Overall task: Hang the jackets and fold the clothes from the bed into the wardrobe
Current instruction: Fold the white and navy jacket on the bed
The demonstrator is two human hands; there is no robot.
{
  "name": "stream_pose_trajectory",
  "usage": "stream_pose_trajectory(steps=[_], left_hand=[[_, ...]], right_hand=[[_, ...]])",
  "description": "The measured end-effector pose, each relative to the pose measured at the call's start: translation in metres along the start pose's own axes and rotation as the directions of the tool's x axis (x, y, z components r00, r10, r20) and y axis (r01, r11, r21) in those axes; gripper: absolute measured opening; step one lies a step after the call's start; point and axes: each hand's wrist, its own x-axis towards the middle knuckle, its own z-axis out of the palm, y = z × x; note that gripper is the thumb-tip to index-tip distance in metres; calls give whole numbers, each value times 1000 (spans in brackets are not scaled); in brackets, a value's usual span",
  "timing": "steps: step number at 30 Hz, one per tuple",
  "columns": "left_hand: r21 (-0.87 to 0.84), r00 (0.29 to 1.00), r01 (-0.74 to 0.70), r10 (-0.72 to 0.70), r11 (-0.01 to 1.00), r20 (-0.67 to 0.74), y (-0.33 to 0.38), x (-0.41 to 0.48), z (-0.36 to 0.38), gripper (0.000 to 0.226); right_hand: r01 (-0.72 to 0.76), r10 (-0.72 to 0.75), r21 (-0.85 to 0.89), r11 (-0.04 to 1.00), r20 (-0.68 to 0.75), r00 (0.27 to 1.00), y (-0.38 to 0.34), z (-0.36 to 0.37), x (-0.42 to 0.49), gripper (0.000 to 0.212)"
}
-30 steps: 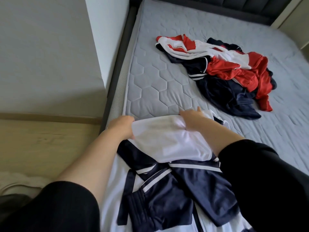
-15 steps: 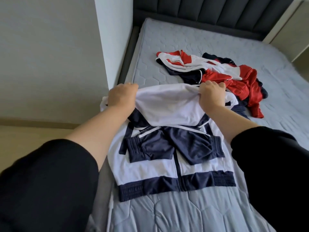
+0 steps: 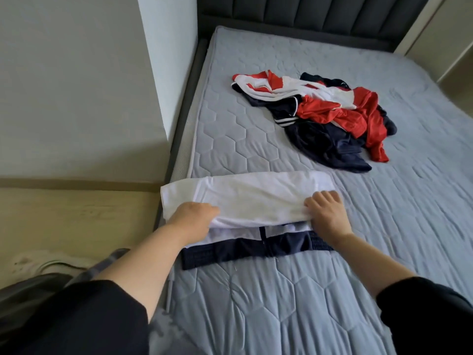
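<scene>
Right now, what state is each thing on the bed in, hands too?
White and navy jacket: folded over, navy hem showing, lying flat.
Clothes pile: crumpled, unfolded, apart from the jacket.
Left hand: grips the fold's edge.
Right hand: grips the fold's edge.
Mattress: bare, quilted.

A: Bright, soft daylight, even over the bed. The wall by the bed is palest, with a slanting shadow low on it.

B: Any glare?

A: Hardly; only the white jacket comes close to washing out, its folds faint.

B: Sharpness?

A: Fair in the middle. The sleeves at the bottom corners are dark and smeared, and the headboard bows from wide-angle distortion.
</scene>
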Motion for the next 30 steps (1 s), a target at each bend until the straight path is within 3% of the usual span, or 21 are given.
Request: stream_pose_trajectory(steps=[4, 9, 11, 12, 14, 16, 18, 21, 25, 28, 30], left_hand=[[21, 992, -20, 17, 1000, 126, 3, -11, 9, 14], [-38, 1000, 8, -8, 999, 9, 6, -12, -2, 15], [-27, 997, 24, -22, 999, 72, 5, -15, -5, 14], [-10, 990, 20, -18, 1000, 141, 6, -17, -5, 15], [21, 960, -10, 3, 1000, 279, 13, -19, -1, 20], [31, 932, -37, 23, 999, 361, 22, -18, 3, 17], [22, 912, -41, 28, 999, 409, 27, -17, 3, 12], [41, 912, -16, -2, 999, 410, 32, -20, 3, 5], [197, 962, -21, -34, 980, 272, 43, -22, 14, 55], [290, 971, 1, -70, 957, 228, 58, -20, 22, 59], [305, 974, 31, -98, 952, 205, 65, -19, 24, 59]], right_hand=[[-167, 175, -68, 984, 143, 974, -3, 6, -30, 39], [-266, 269, -48, 963, 82, 960, 4, 0, -33, 36], [-247, 253, -63, 967, 116, 960, 4, -1, -32, 36], [-209, 222, -86, 974, 198, 955, 3, 1, -33, 36], [-141, 161, -78, 987, 463, 871, -1, 9, -39, 28], [-182, 186, -63, 981, 556, 810, -3, 14, -44, 24], [-255, 232, -20, 967, 491, 840, -3, 15, -49, 26], [-243, 233, -23, 970, 392, 890, -7, 10, -59, 40], [-219, 187, 40, 975, 382, 905, -25, 14, -75, 53], [-128, 106, 22, 992, 443, 890, -41, 18, -76, 75], [-158, 157, -35, 987, 464, 872, -45, 19, -69, 78]])
